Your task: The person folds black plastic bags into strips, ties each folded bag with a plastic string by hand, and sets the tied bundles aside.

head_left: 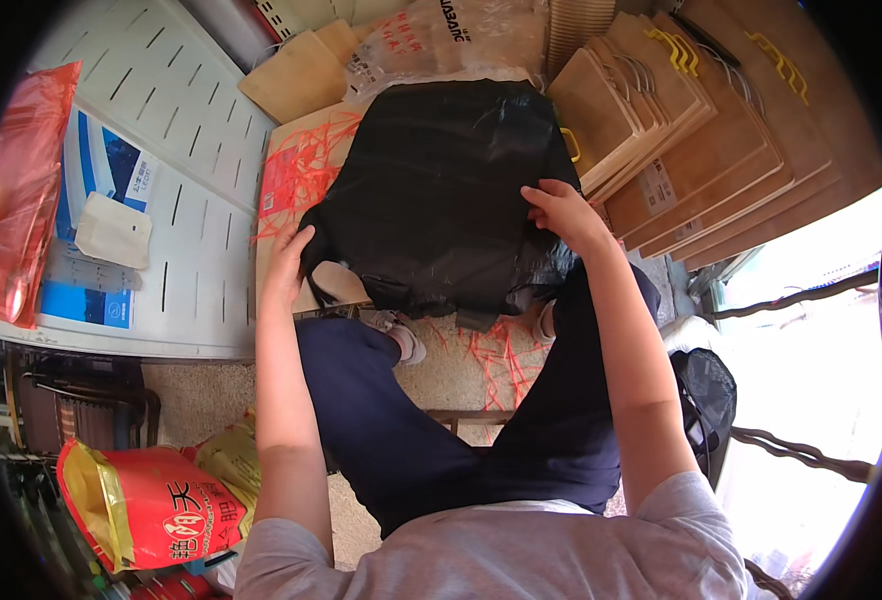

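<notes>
A large black plastic bag (pixel 451 180) lies spread out in front of me, over a light brown board or box, its lower edge crumpled above my feet. My left hand (pixel 283 262) is at the bag's left edge, closed on the plastic there, with the thumb on the near side and some fingers hidden. On the right side of the bag, my right hand (pixel 566 215) is closed with thumb and forefinger on the black plastic. Red plastic strands (pixel 326 150) lie beside the bag's left edge.
Wooden cutting boards (pixel 661 120) with yellow handles stand stacked at the right. A clear plastic bag (pixel 451 40) lies behind. At the left, a white slotted panel (pixel 201 200) bears a red plastic bag (pixel 26 190). A red and yellow sack (pixel 156 500) stands at the lower left.
</notes>
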A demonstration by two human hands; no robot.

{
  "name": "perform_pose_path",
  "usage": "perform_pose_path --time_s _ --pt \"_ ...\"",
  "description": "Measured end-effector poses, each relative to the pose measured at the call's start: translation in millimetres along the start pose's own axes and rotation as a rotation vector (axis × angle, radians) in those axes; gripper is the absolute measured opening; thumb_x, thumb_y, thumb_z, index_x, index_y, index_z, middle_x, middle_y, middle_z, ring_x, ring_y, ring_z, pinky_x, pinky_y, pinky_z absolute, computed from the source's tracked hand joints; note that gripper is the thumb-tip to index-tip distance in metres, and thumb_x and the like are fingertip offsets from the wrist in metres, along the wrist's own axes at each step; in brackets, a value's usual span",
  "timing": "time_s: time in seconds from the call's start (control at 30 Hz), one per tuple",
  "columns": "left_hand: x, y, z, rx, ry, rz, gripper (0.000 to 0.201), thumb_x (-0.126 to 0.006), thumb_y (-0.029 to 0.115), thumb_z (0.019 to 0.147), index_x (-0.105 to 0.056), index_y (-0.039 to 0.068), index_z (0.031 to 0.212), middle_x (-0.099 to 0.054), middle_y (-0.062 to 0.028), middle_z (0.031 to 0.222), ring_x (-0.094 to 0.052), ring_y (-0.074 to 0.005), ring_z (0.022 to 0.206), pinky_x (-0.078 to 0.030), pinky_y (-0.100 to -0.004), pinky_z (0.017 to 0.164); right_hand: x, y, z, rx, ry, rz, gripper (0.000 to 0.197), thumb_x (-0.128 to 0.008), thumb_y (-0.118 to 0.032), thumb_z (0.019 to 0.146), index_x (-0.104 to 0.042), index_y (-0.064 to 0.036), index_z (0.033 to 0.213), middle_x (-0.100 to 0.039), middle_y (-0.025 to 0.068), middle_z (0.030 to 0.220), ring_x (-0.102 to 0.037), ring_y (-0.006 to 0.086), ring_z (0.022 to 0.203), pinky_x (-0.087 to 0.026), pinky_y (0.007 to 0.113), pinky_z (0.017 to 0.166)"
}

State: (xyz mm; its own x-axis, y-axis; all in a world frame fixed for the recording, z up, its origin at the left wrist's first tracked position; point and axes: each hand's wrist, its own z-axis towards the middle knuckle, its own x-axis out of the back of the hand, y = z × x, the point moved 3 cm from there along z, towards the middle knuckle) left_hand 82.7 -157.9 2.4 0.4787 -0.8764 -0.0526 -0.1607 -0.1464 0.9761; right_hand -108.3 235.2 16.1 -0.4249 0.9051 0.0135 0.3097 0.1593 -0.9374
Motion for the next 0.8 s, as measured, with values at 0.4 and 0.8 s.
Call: perform_pose_path --time_s 0.4,0.8 --pt "-29 26 -19 0.081 0.068 -0.216 0.023 -0.063 0.022 0.091 -0.062 0.008 0.109 -0.067 -0.0033 0.098 -0.062 -0.0118 0.077 -0.048 -0.0243 0.053 -34 3 -70 -0.102 -0.373 -0.211 0.044 -0.075 -0.045 0.08 -0.058 -0.0043 0.074 -0.047 -0.0027 0.055 -0.042 0.0059 0.049 -0.03 0.021 0.045" --pt "-67 -14 -71 0.195 0.027 -0.517 0.014 -0.065 0.019 0.089 -0.06 0.013 0.1 -0.063 0.0004 0.096 -0.057 -0.0099 0.078 -0.047 -0.0258 0.058 5 4 -71 0.138 -0.043 0.223 0.024 -0.065 -0.03 0.085 -0.063 -0.007 0.094 -0.056 -0.003 0.078 -0.049 0.0079 0.071 -0.038 0.026 0.061"
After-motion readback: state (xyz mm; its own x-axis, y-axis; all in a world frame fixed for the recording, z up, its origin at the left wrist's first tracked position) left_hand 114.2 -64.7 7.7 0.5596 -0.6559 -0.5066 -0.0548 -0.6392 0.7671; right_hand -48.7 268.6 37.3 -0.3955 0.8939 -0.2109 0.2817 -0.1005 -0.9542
